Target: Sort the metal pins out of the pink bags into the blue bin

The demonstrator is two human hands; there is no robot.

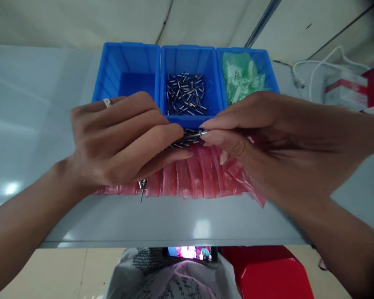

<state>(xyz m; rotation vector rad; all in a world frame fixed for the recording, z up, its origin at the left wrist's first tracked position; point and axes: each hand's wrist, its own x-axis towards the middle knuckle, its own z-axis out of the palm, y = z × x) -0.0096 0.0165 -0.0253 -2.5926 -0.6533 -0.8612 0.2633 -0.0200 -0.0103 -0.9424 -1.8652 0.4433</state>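
My left hand (pixel 124 141), with a ring on one finger, is curled over the middle, its thumb and forefinger closed around a bunch of blind rivets (pixel 182 142). The palm side is hidden. Between the thumb and forefinger of my right hand (pixel 268 141) is the end of one silver blind rivet (pixel 203 133), which points toward my left fingers. Below both hands lies a row of pink plastic bags (pixel 193 174). One more rivet (pixel 142 189) sticks out under my left hand, over the bags' near edge.
Three blue bins stand behind my hands: a bare left bin (pixel 137 85), a middle bin (pixel 190 121) with loose rivets, a right bin (pixel 269 70) with green plastic bags (pixel 241 74). A white cable (pixel 311 79) and box (pixel 345 89) are at right. A lit phone (pixel 190 253) rests on my lap near a red stool (pixel 271 274).
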